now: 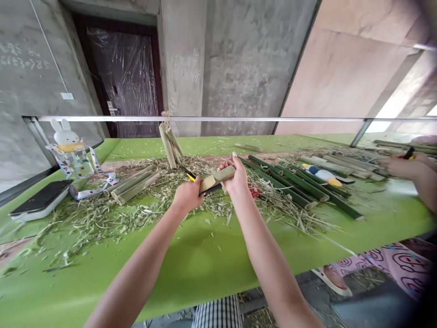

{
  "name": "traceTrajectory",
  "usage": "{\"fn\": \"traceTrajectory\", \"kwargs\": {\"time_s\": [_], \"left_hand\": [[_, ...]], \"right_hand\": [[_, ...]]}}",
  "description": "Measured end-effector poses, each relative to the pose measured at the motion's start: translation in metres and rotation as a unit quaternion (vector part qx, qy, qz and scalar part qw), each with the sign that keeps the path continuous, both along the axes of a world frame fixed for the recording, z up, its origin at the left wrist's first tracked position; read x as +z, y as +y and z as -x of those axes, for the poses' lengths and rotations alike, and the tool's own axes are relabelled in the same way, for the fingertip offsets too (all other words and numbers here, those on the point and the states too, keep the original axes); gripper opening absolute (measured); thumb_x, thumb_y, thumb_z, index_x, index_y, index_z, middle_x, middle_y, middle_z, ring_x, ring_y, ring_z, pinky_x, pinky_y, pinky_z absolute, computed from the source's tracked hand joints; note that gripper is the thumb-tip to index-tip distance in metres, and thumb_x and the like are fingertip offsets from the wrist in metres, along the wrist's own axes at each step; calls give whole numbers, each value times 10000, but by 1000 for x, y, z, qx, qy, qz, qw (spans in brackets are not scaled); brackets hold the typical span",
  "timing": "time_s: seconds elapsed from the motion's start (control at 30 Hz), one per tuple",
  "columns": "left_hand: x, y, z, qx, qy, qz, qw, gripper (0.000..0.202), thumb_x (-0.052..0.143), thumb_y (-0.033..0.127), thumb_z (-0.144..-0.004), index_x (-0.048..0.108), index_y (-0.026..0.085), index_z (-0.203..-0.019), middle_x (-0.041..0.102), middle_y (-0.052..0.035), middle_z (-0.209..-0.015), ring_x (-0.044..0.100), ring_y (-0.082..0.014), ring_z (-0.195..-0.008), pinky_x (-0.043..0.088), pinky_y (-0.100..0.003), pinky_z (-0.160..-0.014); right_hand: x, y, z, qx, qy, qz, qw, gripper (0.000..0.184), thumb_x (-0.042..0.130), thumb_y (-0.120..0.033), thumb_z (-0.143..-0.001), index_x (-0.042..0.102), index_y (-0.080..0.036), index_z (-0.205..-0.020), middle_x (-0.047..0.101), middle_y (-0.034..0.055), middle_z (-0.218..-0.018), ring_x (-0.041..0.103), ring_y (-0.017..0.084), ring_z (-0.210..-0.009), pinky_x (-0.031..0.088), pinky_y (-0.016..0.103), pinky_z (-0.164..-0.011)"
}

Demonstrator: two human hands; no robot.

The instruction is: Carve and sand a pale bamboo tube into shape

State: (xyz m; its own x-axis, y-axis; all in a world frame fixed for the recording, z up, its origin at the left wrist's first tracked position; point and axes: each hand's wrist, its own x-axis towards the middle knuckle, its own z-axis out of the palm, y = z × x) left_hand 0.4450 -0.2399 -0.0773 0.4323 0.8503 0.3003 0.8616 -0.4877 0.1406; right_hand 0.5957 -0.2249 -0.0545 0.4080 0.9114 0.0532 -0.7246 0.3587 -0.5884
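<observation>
Right, the split bamboo piece [217, 178] lies almost level across the body between the two hands, its long axis running from lower left to upper right, with the pale cut face turned up. The right hand [235, 175] is on its far, upper end, fingers closed around it with the tips pointing up, and it is the hand nearer the piece's green outer end. The left hand [186, 196] is a closed fist just beside the piece's lower end, and its fingers seem clamped on a yellow-and-black utility knife [190, 176], though the fist and the bamboo hide most of it, so the blade cannot be made out. Left of the bamboo piece lie three cut bamboo lengths [133, 186] and, farther on, a clear rabbit-topped jar [70, 157]. Right of it are red-handled scissors [254, 190], just beside a row of green bamboo sticks [293, 187]. Beyond it, a bundle of bamboo strips [170, 146] hangs from a string. Well to its right, a co-worker's hands [406, 166] hold a small dark item at the edge of the view. Shavings [102, 214] spread beneath it over the green table [205, 259].
</observation>
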Motion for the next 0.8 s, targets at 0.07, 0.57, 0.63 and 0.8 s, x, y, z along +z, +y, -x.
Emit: {"fn": "traceTrajectory", "kwargs": {"time_s": [0.07, 0.57, 0.63, 0.8], "left_hand": [[-2, 0, -1, 11, 36, -23, 999, 391, 513, 315, -737, 467, 156, -1090, 632, -112, -844, 617, -256, -755, 467, -342, -639], [4, 3, 9, -189, -216, 385, 877, 295, 615, 153, -549, 494, 154, -818, 537, 28, -585, 505, -94, -471, 405, -207, -438], [4, 3, 8, -177, -210, 337, 901, 284, 598, 161, -561, 507, 156, -830, 558, 14, -624, 530, -109, -513, 407, -207, -449], [3, 3, 2, -58, -50, 81, 994, 274, 534, 234, -642, 552, 163, -906, 620, -59, -742, 600, -197, -671, 439, -258, -553]], "right_hand": [[-1, -1, 1, -19, 41, 26, 999, 243, 509, -302, -760, 376, -197, -585, 431, -61, -471, 436, 77, -404, 408, 224, -424], [13, -28, -1, 124, -134, -109, 977, 374, 486, -374, -727, 250, -199, -496, 232, -84, -395, 257, 55, -352, 352, 225, -444], [11, -25, 0, 82, -100, -106, 986, 328, 491, -372, -711, 300, -198, -510, 304, -71, -422, 327, 63, -377, 380, 231, -460], [3, -12, 0, 5, -31, -61, 998, 243, 468, -388, -692, 399, -202, -551, 472, -20, -507, 484, 109, -473, 445, 273, -513]]}}
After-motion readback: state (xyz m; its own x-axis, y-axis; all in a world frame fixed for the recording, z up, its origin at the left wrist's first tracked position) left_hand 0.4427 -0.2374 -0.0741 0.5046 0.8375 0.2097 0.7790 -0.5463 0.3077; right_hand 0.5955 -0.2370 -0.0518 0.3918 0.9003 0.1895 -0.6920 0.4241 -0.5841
